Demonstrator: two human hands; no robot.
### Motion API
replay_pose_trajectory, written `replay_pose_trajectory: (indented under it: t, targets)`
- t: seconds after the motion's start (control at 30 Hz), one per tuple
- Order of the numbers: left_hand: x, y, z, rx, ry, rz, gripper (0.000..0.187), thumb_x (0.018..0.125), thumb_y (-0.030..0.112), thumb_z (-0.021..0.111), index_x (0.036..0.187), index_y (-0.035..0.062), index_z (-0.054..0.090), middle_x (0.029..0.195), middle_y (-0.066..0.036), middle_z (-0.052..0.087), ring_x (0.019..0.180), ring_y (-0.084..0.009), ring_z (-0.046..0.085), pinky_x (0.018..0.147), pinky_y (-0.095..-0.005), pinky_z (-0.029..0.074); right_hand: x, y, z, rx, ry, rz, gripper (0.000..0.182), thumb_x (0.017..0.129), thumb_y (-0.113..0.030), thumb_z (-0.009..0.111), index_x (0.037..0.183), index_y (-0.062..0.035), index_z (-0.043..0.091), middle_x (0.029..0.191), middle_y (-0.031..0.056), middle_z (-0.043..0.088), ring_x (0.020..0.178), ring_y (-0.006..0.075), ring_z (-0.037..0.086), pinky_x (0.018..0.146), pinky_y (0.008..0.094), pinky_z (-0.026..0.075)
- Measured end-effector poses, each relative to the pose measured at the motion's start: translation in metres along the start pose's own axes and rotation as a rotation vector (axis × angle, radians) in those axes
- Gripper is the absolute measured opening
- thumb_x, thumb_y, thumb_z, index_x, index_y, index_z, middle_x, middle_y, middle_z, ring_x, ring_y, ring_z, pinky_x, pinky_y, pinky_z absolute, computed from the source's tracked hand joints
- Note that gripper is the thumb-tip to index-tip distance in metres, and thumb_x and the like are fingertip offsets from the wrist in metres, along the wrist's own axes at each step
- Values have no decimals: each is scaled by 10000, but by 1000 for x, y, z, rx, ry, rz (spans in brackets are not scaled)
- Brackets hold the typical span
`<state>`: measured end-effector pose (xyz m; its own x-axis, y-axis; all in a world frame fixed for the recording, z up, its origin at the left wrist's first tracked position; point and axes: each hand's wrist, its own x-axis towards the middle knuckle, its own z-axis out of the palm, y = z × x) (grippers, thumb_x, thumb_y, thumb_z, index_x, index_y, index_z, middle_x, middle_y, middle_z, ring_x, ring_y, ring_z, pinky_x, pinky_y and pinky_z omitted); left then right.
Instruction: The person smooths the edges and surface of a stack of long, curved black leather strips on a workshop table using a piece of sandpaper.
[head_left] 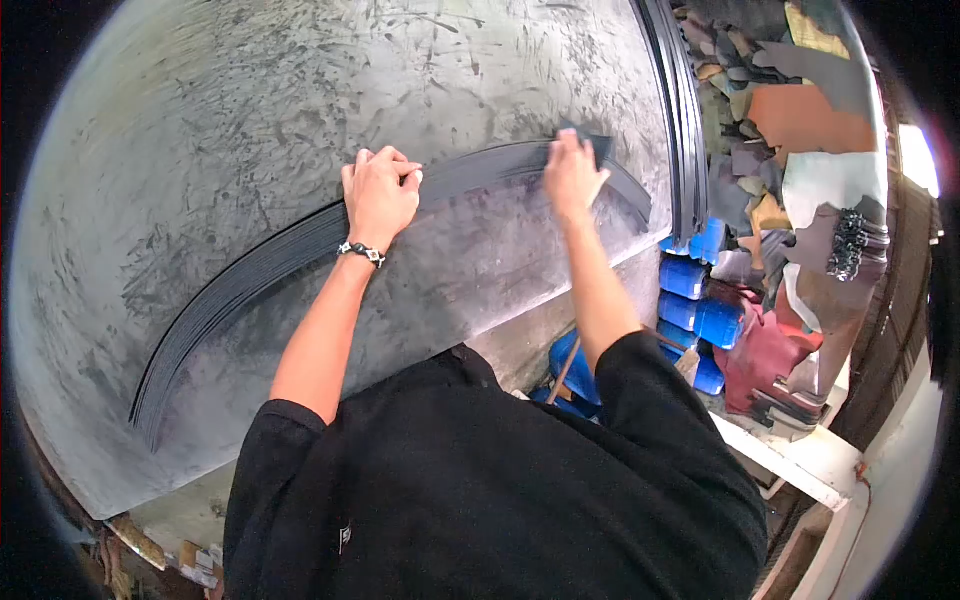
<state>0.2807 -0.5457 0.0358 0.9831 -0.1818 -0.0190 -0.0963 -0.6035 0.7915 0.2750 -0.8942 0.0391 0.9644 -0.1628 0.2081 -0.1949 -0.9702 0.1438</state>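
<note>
A long bundle of thin dark strips (250,259) lies in a curve across the smudged grey table (450,270). My left hand (382,193) rests on the middle of the bundle with its fingers curled closed; what they hold, if anything, is hidden. Toward the right end of the strips, my right hand (574,175) is closed on a dark flat pad (602,147) pressed against them. That hand is slightly blurred. The strips fan out a little at both ends.
More dark strips (685,130) hang over the table's right edge. Beyond them are blue containers (683,277) and a surface of leather pieces in several colours (812,118). A white beam (790,455) stands at the lower right.
</note>
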Motion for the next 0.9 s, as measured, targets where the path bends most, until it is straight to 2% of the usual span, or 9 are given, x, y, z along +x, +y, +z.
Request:
replay_pose_trajectory:
  t: [0.13, 0.23, 0.37, 0.43, 0.57, 0.73, 0.77, 0.83, 0.9]
  targets:
    - [3, 2, 4, 18, -7, -17, 150, 901, 249, 817, 1009, 165, 878, 1057, 45, 773, 1050, -250, 636, 996, -446, 446, -79, -161, -71, 106, -68, -330, 499, 1010, -331, 692, 1482, -190, 614, 1593, 43, 587, 1479, 281, 526, 1052, 655, 429]
    - [5, 2, -3, -28, -34, -24, 124, 881, 218, 817, 968, 155, 879, 1055, 21, 790, 1079, -259, 632, 1018, -457, 440, -60, -117, -69, 120, -48, -385, 526, 920, -202, 752, 1437, -188, 654, 1544, 10, 636, 1465, 281, 536, 1033, 595, 455]
    - [6, 0, 0, -32, -21, -22, 113, 897, 226, 817, 976, 175, 881, 1042, 44, 786, 1055, -246, 635, 1012, -448, 446, -2, 2, -25, -79, -51, 70, 348, 1118, -288, 540, 1424, -189, 673, 1494, 9, 684, 1435, 284, 583, 1054, 633, 449]
    - [6, 2, 1, -48, -32, -50, 110, 905, 225, 806, 967, 175, 882, 1035, 46, 786, 1050, -247, 636, 1019, -442, 443, -1, -56, -63, -57, -224, 150, 371, 1115, -316, 547, 1440, -174, 656, 1525, 28, 660, 1454, 298, 563, 1088, 688, 419]
    - [-3, -4, -13, 90, -163, 55, 248, 936, 248, 774, 1142, 132, 847, 1216, -32, 744, 1201, -275, 610, 1071, -470, 432, -93, -181, -60, 114, -20, -386, 534, 1010, -287, 671, 1523, -175, 576, 1599, 41, 574, 1510, 291, 490, 1082, 654, 432]
    - [-75, -41, -113, 491, 26, -41, 456, 1097, 424, 583, 1428, 129, 693, 1446, -88, 639, 1362, -304, 556, 1158, -538, 385, -32, -71, -62, -69, -106, -12, 435, 1032, -201, 606, 1465, -167, 621, 1496, 69, 650, 1320, 308, 616, 940, 610, 483]
    - [-90, -59, -124, 612, 22, -110, 470, 1143, 409, 505, 1522, 163, 635, 1581, -93, 568, 1477, -311, 501, 1236, -581, 320, -31, -30, -22, -134, 107, -13, 394, 1038, -207, 592, 1425, -163, 649, 1457, 74, 676, 1289, 301, 639, 908, 610, 476]
    - [-114, -89, -125, 642, 188, -83, 490, 1156, 381, 463, 1596, 187, 562, 1669, -97, 497, 1568, -300, 425, 1295, -632, 221, -30, -100, -72, 9, -154, 131, 377, 1029, -221, 612, 1398, -170, 671, 1451, 82, 677, 1298, 300, 638, 902, 626, 465]
    - [-116, -90, -122, 672, 206, -102, 506, 1170, 382, 424, 1643, 220, 504, 1710, -68, 456, 1607, -281, 375, 1310, -636, 187, -74, -210, -91, 129, -29, -279, 446, 997, -310, 673, 1413, -150, 661, 1497, 117, 634, 1437, 369, 535, 994, 662, 426]
